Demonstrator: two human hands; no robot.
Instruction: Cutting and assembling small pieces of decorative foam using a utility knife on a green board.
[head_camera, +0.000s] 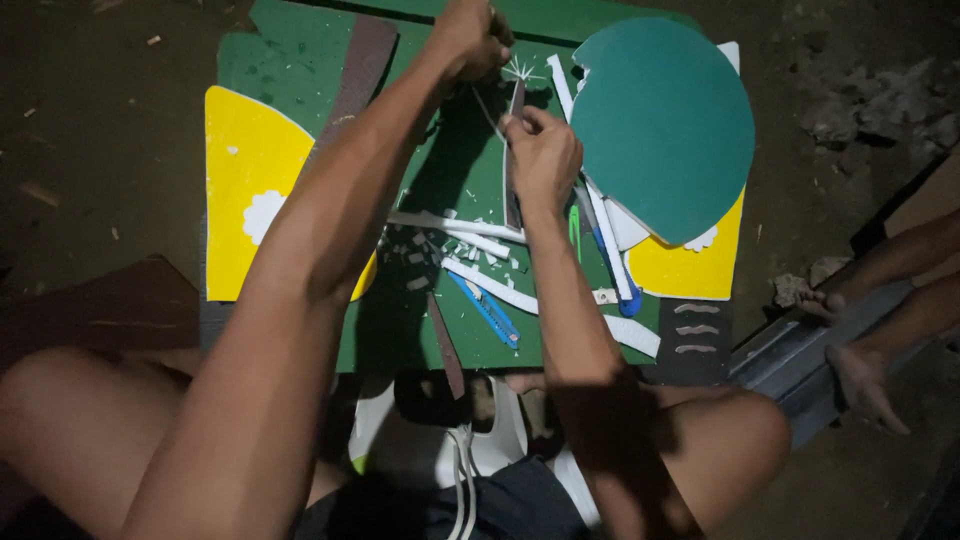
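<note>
My left hand (470, 38) is closed near the far edge of a green board (400, 320), gripping the upper end of a thin white strip (488, 112). My right hand (540, 155) sits just below it and pinches a narrow dark strip (514, 200) that stands on edge over the board. White offcuts (470, 245) lie scattered under my right forearm. A blue utility knife (485, 308) lies on the board near me.
A teal rounded sheet (665, 125) covers a yellow sheet (690, 270) on the right. Another yellow sheet (245, 190) lies left. A brown strip (360, 70) crosses the top left. Another person's bare feet (850, 350) rest on a metal bar at right.
</note>
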